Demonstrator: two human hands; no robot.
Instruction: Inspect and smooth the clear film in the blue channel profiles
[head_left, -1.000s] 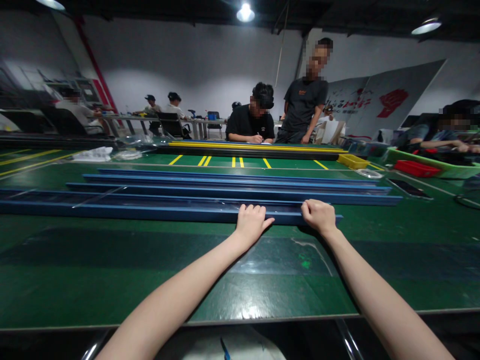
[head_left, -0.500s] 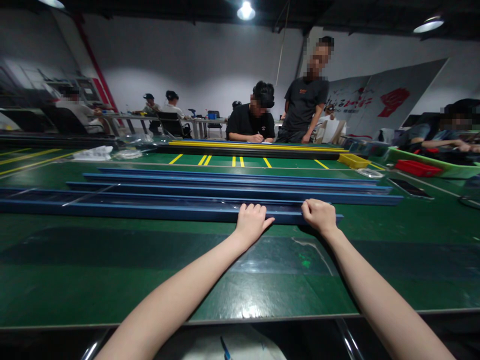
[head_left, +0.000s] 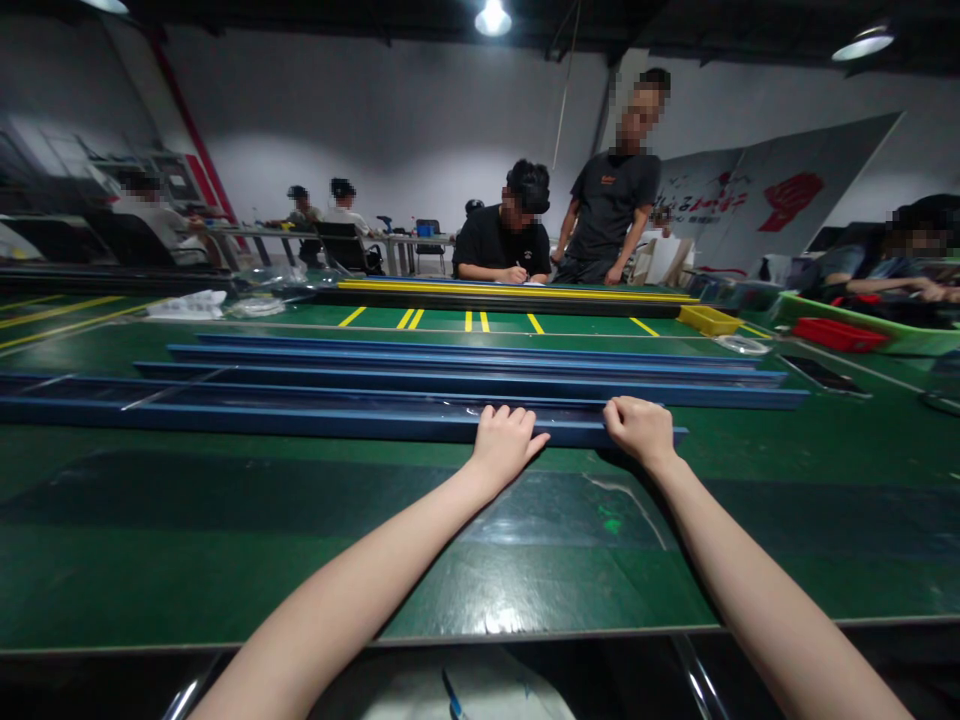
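Note:
A long blue channel rail [head_left: 300,422] lies across the green table [head_left: 225,560], nearest to me. My left hand [head_left: 504,445] curls its fingers over the rail's near wall, thumb out to the right. About a hand's width to the right, my right hand [head_left: 637,430] grips the same wall close to the rail's right end. Both forearms reach in from the bottom edge.
Three more blue rails [head_left: 465,372] lie parallel behind. Farther back are a yellow and black rail [head_left: 510,296], a yellow tray [head_left: 706,321] and a red tray [head_left: 836,335]. A seated person [head_left: 504,240] writes beside a standing person [head_left: 611,205]; others sit farther off.

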